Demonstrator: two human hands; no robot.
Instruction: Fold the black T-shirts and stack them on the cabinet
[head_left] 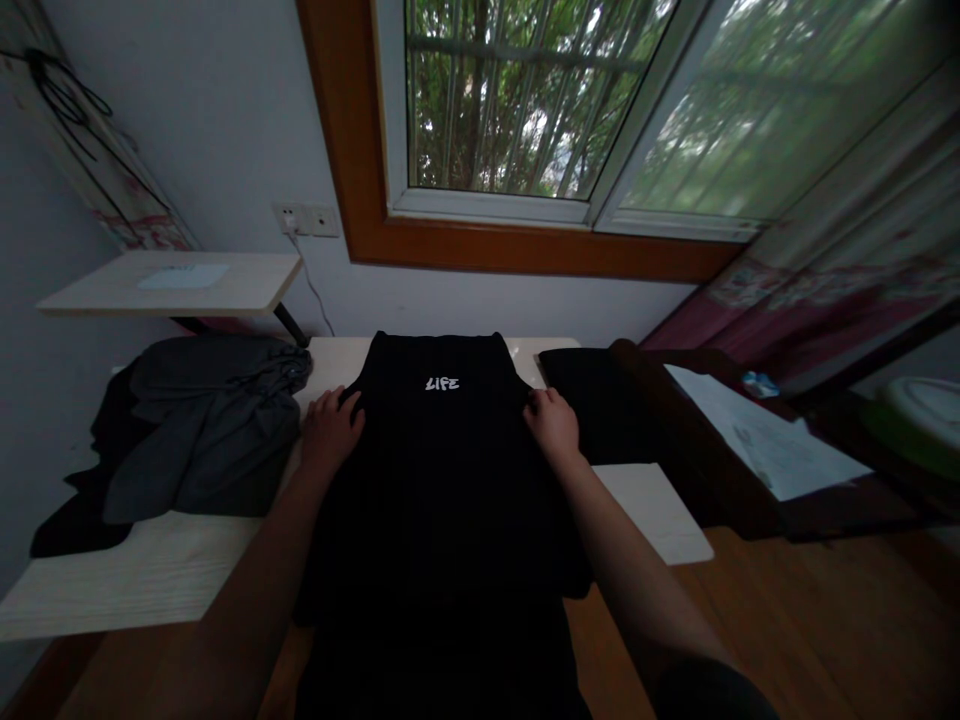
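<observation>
A black garment (442,480) with the white word "LIFE" near its far end lies lengthwise on a pale wooden table (150,570) and hangs over the near edge. My left hand (330,430) rests on its left edge, fingers curled onto the cloth. My right hand (553,422) sits on its right edge, fingers bent and pressed onto the fabric. Both hands lie level with each other, just below the lettering.
A heap of grey and black clothes (202,430) lies on the table's left. A folded black item (592,400) sits at the right. A dark bench with a paper sheet (765,440) stands right. A small shelf (180,282) and window are behind.
</observation>
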